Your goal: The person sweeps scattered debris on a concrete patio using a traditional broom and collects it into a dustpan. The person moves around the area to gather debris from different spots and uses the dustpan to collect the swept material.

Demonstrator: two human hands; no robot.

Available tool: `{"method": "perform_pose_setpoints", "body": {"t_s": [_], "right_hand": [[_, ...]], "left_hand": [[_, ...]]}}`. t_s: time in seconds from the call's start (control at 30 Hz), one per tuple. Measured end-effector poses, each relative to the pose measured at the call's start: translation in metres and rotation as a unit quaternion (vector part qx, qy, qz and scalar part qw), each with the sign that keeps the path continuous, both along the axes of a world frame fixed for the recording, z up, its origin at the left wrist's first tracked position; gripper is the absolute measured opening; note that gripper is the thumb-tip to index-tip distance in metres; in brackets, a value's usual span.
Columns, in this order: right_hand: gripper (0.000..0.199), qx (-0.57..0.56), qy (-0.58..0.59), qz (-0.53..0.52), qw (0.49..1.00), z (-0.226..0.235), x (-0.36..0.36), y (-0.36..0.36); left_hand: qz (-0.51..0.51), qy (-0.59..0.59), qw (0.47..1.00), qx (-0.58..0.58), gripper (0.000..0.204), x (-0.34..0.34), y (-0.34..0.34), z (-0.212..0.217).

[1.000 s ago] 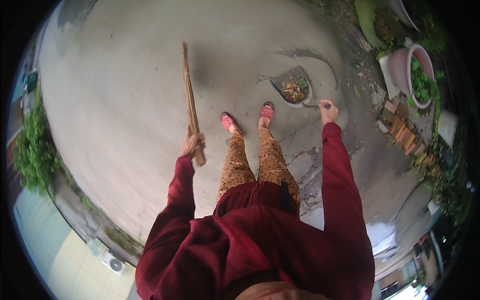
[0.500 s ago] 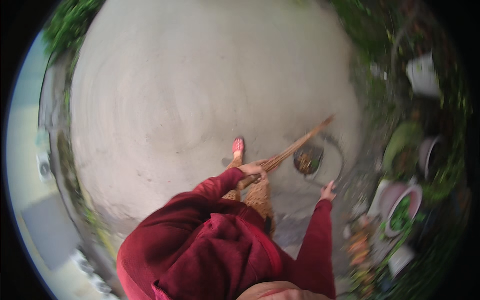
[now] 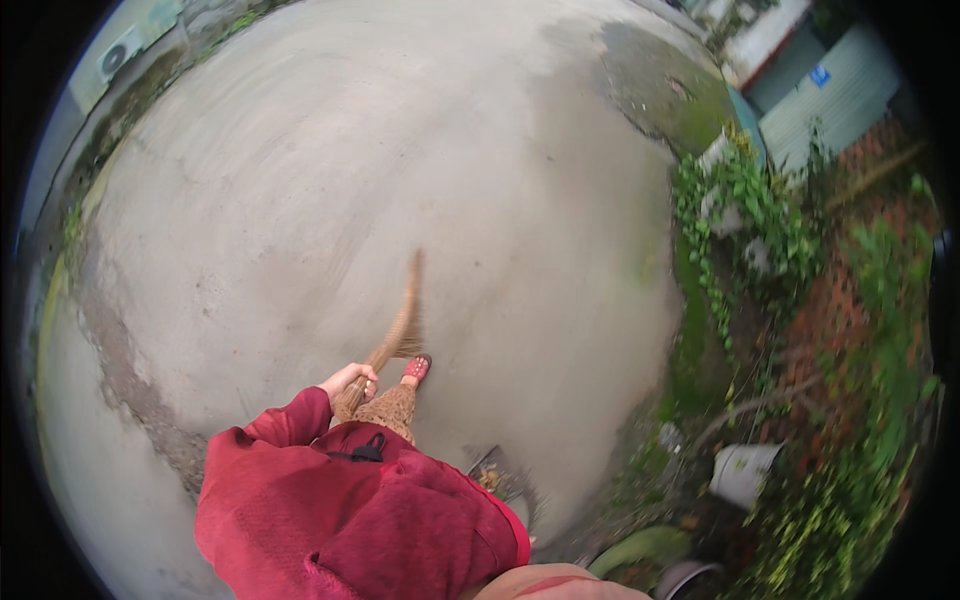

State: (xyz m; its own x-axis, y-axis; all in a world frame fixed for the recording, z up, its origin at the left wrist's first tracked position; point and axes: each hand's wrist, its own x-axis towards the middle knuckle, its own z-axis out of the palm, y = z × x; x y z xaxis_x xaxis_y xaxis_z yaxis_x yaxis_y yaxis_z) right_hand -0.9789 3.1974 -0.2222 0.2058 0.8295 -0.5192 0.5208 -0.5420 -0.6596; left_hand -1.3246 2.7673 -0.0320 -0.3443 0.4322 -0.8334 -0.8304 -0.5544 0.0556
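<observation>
We see our left hand [image 3: 349, 381] wrapped around the thin end of a long straw broom with pale brown bristles [image 3: 400, 325], fingers closed firmly about its handle just above our knee. The broom slants up and away from the hand toward the middle of the view, and its bristle end is smeared by blur over the wide grey concrete yard [image 3: 400, 180], so we cannot tell whether the tips touch the ground. Our left arm comes in from below in a dark red long sleeve [image 3: 275, 430], part of the loose red top that fills the lower centre. Beneath the hand we make out brown patterned trousers [image 3: 392, 408] and one red sandal [image 3: 416, 369] set on the concrete, just beside the broom's lower part. Our right hand is not in view; it is hidden behind our body at the lower right, and we cannot tell what it is doing. Near that side, low on the concrete and close to our hip, lies a dark dustpan with leaf litter in it [image 3: 497, 478], partly cut off by the red top. Well apart to the right, a white plastic bucket [image 3: 745, 470] lies tilted among green climbing plants [image 3: 750, 210] and weeds along the yard's edge. A patch of darker, mossy concrete [image 3: 660, 90] shows at the upper right.
</observation>
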Motion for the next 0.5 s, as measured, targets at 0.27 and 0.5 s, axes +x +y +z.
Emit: {"method": "perform_pose_setpoints", "body": {"t_s": [0.27, 0.5], "right_hand": [[0.048, -0.007, 0.067, -0.048, 0.997, 0.020, -0.285, 0.029], [0.050, -0.007, 0.097, -0.086, 0.992, 0.033, -0.483, 0.025]], "left_hand": [[0.188, 0.026, 0.961, -0.203, 0.006, -0.237, -0.017, -0.031], [0.531, 0.082, 0.841, -0.069, 0.007, -0.391, -0.086, -0.093]]}}
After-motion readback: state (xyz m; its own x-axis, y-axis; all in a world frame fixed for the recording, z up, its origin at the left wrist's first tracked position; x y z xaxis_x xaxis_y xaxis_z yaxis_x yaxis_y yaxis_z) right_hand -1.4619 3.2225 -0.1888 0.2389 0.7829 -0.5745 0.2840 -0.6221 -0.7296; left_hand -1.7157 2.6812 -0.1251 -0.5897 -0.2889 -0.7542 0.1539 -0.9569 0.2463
